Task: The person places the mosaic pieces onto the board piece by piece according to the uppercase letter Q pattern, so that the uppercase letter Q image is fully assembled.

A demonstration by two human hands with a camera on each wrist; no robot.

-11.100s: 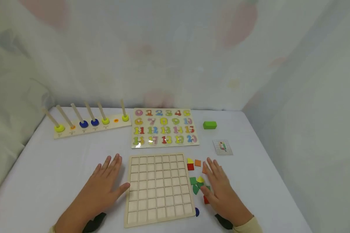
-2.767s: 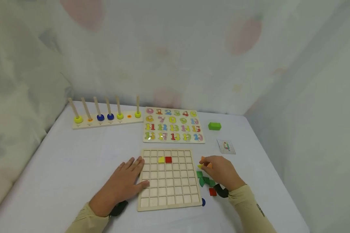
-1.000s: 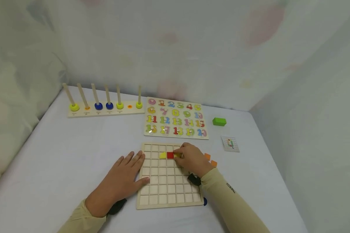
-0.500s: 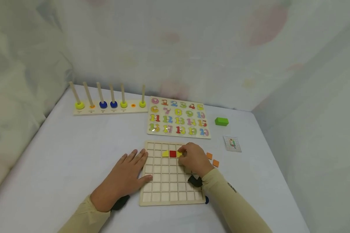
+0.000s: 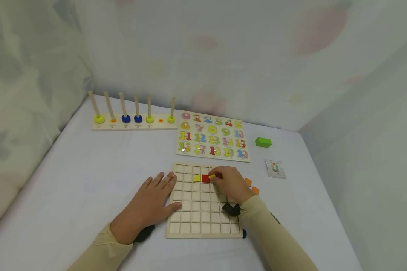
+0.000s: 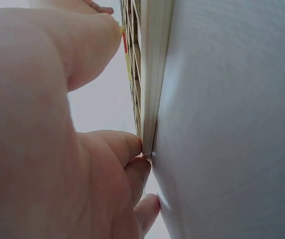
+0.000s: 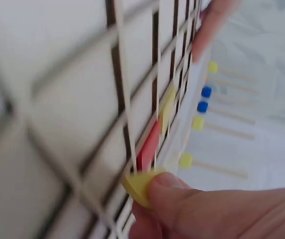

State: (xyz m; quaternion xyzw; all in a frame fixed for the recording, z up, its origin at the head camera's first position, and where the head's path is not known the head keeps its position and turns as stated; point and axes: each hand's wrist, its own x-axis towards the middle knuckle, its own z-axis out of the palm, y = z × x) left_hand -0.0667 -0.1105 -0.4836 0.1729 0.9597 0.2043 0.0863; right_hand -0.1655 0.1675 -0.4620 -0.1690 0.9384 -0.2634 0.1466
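Note:
My left hand point(image 5: 149, 205) lies with extended fingers along the left edge of a wooden grid board point(image 5: 196, 206), its thumb reaching over the rim. In the upper part of the board a yellow quarter-round tile point(image 5: 197, 178) and a red square tile point(image 5: 205, 178) sit in neighbouring cells. Just right of the red tile, my right hand point(image 5: 232, 183) pinches another yellow quarter-round tile point(image 7: 138, 188) between thumb and fingers. In the right wrist view this tile is tilted, at the cell dividers. My right hand and forearm hide the cells beneath them.
Orange square tiles point(image 5: 248, 182) lie right of the board, and a blue tile point(image 5: 244, 233) pokes out at its lower right corner. Behind are a number puzzle point(image 5: 213, 136), a peg stand point(image 5: 134, 127), a green block point(image 5: 263, 142) and a picture card point(image 5: 275, 169).
Both hands were beside the board at first; then the yellow and red tiles appeared in it. My right hand brought the second yellow tile leftward from the loose tiles; lately it has barely moved.

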